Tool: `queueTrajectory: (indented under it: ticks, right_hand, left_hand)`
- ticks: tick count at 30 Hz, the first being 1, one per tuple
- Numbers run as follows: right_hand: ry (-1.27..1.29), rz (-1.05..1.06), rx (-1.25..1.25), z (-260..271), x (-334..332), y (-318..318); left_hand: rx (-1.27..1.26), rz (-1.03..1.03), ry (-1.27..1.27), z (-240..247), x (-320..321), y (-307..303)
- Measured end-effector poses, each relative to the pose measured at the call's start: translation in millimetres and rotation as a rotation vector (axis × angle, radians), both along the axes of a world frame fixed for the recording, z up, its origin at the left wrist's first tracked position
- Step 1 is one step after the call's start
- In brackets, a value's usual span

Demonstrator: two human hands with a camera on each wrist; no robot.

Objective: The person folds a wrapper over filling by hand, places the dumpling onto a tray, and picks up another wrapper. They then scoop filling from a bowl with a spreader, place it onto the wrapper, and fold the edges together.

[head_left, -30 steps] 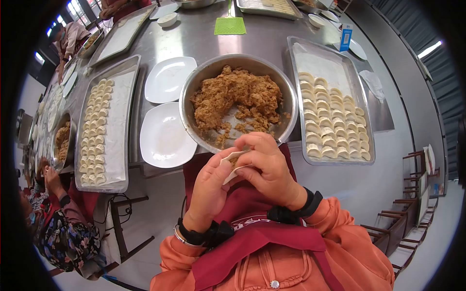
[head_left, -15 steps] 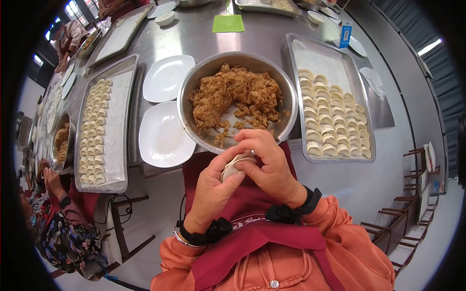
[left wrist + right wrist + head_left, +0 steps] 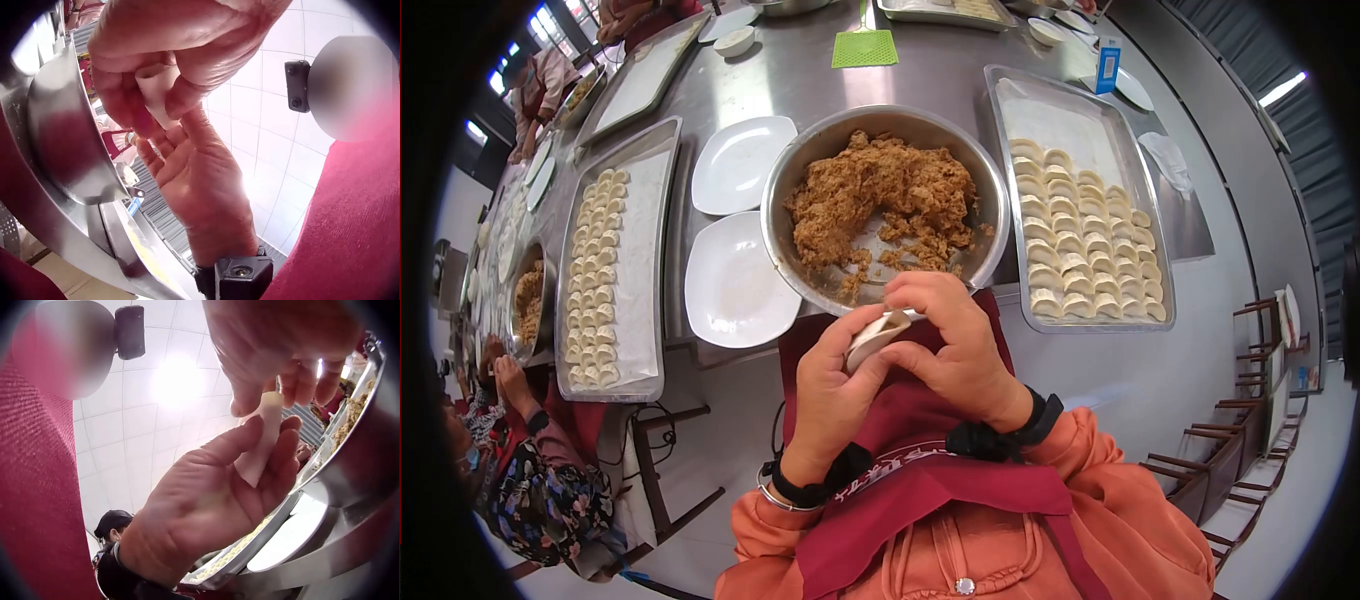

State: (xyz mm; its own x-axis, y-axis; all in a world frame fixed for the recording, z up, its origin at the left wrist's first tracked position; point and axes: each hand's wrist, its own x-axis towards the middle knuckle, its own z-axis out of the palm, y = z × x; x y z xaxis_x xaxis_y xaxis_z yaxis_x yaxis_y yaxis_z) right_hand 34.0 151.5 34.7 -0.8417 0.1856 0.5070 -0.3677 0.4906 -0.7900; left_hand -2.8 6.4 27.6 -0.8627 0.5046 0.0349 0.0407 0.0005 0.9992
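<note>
A folded dumpling (image 3: 870, 340) sits between both hands, just in front of the filling bowl's near edge. Its pale wrapper is doubled over, with a brownish gap showing at the top in the head view. The left hand (image 3: 832, 385) cups it between thumb and curled fingers, as the right wrist view also shows for the dumpling (image 3: 261, 440). At its other end, the right hand (image 3: 955, 350) pinches the wrapper edge with thumb and fingers. The large steel bowl (image 3: 775, 235) holds a mound of brown minced filling (image 3: 880, 185).
Rows of finished dumplings lie on a lined tray (image 3: 1050, 115) at right and another tray (image 3: 645, 340) at left. Two white plates (image 3: 740, 280) flank the bowl. A green flyswatter (image 3: 865, 48) lies farther back. Another person's hands (image 3: 515, 385) work at the far left.
The wrapper was spread with filling showing one second ago; now it is folded over. Both thumbs have come together at its near side, and the hands stay in about the same place.
</note>
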Motion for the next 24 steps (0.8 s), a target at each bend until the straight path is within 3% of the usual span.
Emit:
queueTrajectory:
  ticks: [9, 24]
  right_hand:
    - [-0.191, -0.059, -0.094, -6.9, 6.7, 0.1]
    - [-0.041, -0.080, -0.044, -10.5, 1.8, 0.4]
  left_hand:
    - [0.146, 0.075, -0.116, -6.5, 4.5, 5.3]
    - [0.098, 0.076, -0.068, -10.0, 9.4, 9.6]
